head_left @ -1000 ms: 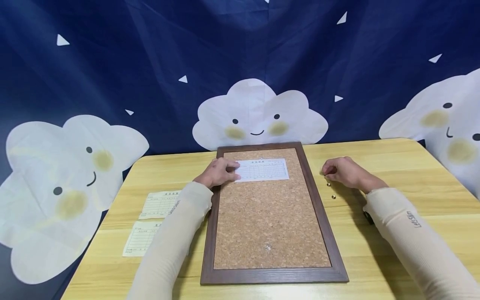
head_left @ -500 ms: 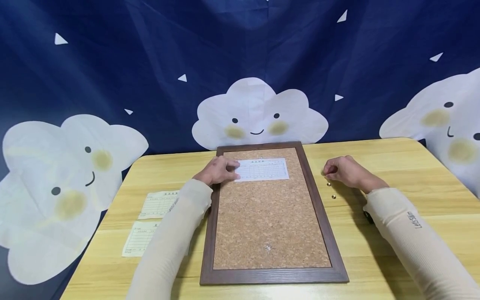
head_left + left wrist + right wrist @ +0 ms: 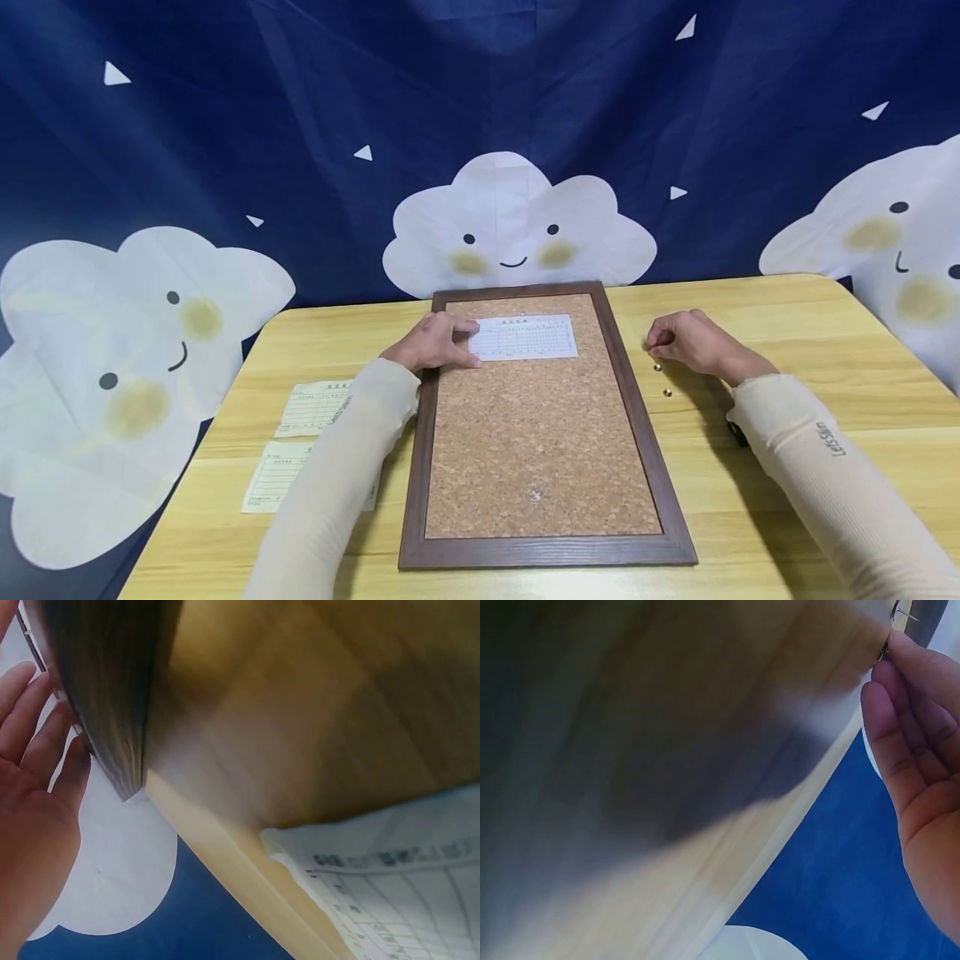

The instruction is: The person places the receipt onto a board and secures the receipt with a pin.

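A brown-framed corkboard (image 3: 540,450) lies on the table with a white printed paper slip (image 3: 525,337) near its far end. My left hand (image 3: 433,340) rests at the slip's left end, fingers and thumb spread across its edge. To the right of the board, my right hand (image 3: 686,342) is low over the table. Its thumb and fingertip pinch a small metal thumbtack, mostly hidden, which shows dark at the fingertips in the right wrist view. Two brass-coloured thumbtacks, one nearer the hand (image 3: 657,367) and one farther down (image 3: 668,392), lie beside it.
Two yellowish printed slips, the upper (image 3: 311,408) and the lower (image 3: 277,479), lie left of the board, partly covered by the left sleeve (image 3: 337,467). A small dark object (image 3: 737,433) sits under the right wrist. A blue cloud-patterned curtain (image 3: 337,83) hangs behind the table (image 3: 825,350).
My left thumb has slid slightly down to the slip's lower edge, widening the hand's spread. The right hand stays in place at the thumbtacks.
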### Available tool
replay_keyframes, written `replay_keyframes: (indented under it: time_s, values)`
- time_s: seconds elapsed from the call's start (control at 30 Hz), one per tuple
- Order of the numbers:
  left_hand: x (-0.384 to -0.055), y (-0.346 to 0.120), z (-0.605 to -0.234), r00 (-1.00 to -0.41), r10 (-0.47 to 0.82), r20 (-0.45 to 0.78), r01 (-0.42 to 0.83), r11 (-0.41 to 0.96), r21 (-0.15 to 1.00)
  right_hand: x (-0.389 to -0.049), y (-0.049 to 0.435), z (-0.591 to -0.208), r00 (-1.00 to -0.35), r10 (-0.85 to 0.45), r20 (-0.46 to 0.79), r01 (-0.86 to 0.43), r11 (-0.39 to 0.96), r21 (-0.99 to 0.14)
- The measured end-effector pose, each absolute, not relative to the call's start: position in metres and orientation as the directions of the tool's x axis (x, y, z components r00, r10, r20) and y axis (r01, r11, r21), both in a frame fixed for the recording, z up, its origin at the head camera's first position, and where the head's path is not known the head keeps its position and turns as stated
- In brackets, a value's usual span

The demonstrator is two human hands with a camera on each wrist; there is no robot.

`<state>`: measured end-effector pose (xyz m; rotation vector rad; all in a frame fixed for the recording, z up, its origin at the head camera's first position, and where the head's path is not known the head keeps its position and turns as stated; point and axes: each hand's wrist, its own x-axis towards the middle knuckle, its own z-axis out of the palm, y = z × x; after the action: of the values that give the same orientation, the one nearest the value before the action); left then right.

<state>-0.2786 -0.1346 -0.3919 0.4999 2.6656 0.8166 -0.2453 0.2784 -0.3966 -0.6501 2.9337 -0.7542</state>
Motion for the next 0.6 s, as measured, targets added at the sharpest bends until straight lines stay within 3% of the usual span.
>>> replay_keyframes:
  time_s: [0.6]
  values:
    - [-0.283,-0.137,-0.391,-0.881,0.43,-0.198,0.249,0.777,0.578,-0.244,0.273,-0.384,-0.882,-0.452,0.136,-0.46,0.759,-0.462]
